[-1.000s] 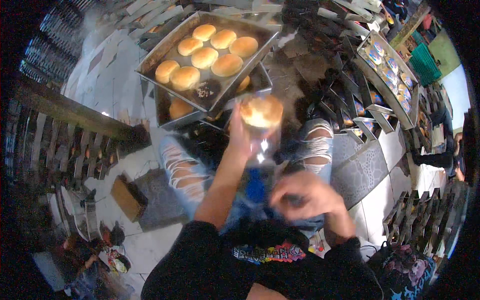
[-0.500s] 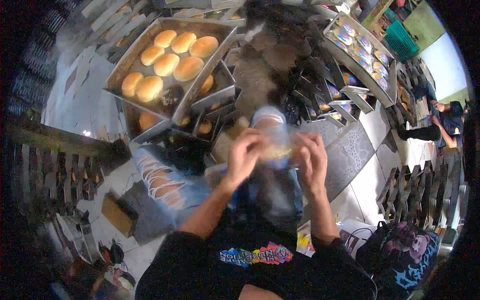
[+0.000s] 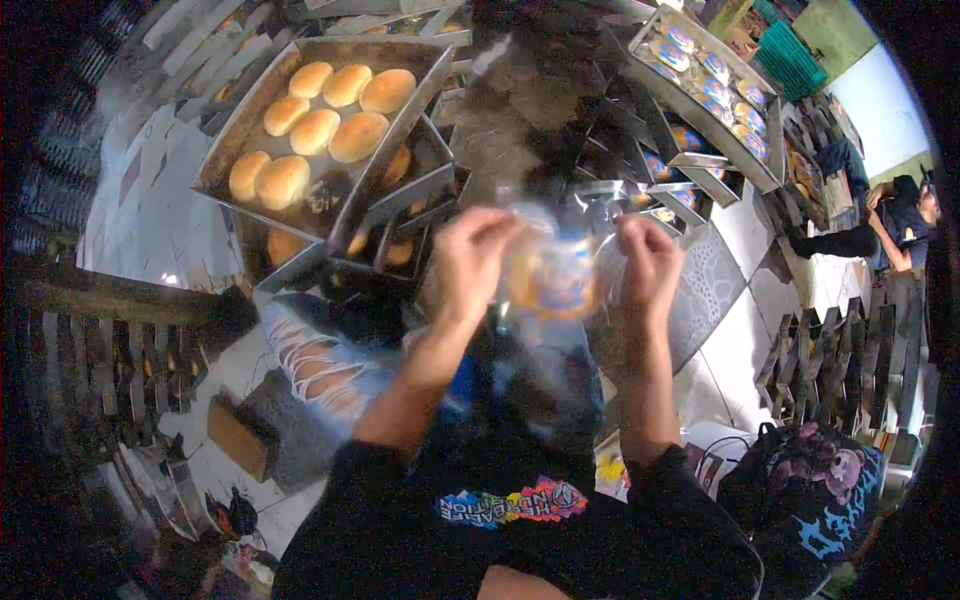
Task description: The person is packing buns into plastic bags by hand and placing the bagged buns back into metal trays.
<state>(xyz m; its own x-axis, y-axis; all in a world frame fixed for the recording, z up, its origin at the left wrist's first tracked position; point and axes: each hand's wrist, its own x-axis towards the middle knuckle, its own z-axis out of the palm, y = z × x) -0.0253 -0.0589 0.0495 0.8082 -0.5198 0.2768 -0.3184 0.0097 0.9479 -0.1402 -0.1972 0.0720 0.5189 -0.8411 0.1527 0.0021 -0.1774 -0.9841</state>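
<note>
Between my hands hangs a clear plastic bag with blue print and a golden bun inside, a bagged bun (image 3: 553, 278), blurred by motion. My left hand (image 3: 470, 262) pinches its upper left corner. On the other side, the fingers of my right hand (image 3: 650, 262) are closed on the clear plastic stretched out at the upper right. To the left, a metal tray (image 3: 222, 190) holds several unwrapped golden buns (image 3: 310, 130), with a bare gap at its near corner. A second metal tray (image 3: 690, 98) at the far right carries several bagged buns (image 3: 712, 90).
More trays (image 3: 410, 185) are stacked crosswise beneath both top trays. A brown block (image 3: 243, 437) lies on the tiled floor at left. Near my right elbow sits a black printed bag (image 3: 800, 490). Another person (image 3: 895, 225) sits at the far right beside slatted racks (image 3: 835, 370).
My hands have moved apart and slightly up, spreading the top of the bag. The bun now hangs below them with its blue print showing. The view has shifted slightly.
</note>
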